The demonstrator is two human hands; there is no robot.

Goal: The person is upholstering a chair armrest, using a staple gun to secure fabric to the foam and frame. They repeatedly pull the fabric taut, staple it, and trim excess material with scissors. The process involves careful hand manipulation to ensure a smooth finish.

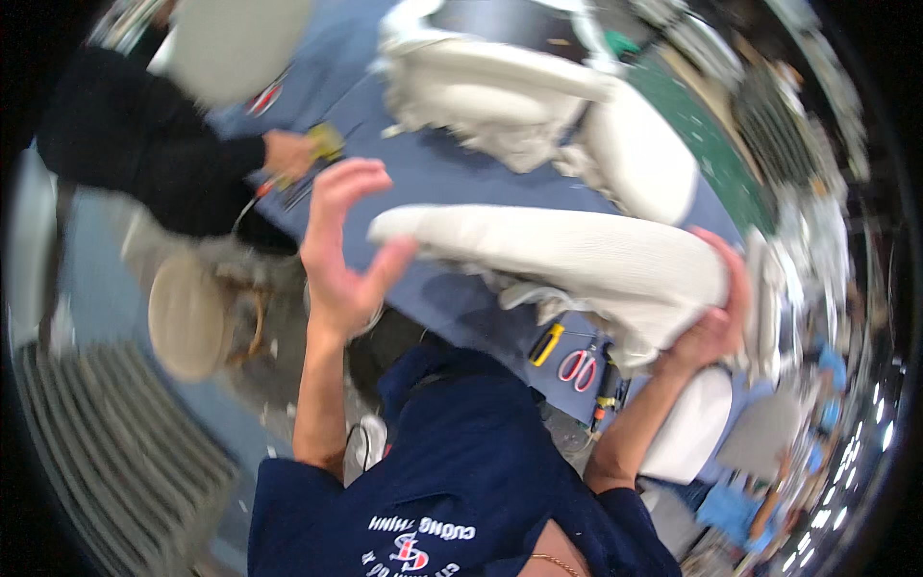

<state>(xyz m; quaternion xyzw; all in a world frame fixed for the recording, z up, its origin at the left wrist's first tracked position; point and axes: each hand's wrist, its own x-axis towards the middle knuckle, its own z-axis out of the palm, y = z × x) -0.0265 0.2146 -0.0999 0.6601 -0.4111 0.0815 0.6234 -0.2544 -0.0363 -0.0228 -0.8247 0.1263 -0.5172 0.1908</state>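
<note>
Two hands work a long cream upholstered cushion (pixel 567 255) held above the blue counter (pixel 452 173). In the head view, the left hand (pixel 341 245) is spread wide, its thumb touching the cushion's near end, fingers lifted free. The right hand (pixel 716 308) grips the cushion's far end, fingers wrapped over the fabric. Below the cushion, between both hands, lie red-handled scissors (pixel 578 368) and a yellow-handled tool (pixel 546 343). Beyond the left hand, another person's hand (pixel 288 154) rests on the counter. More cream upholstered pieces (pixel 538 96) lie farther off.
</note>
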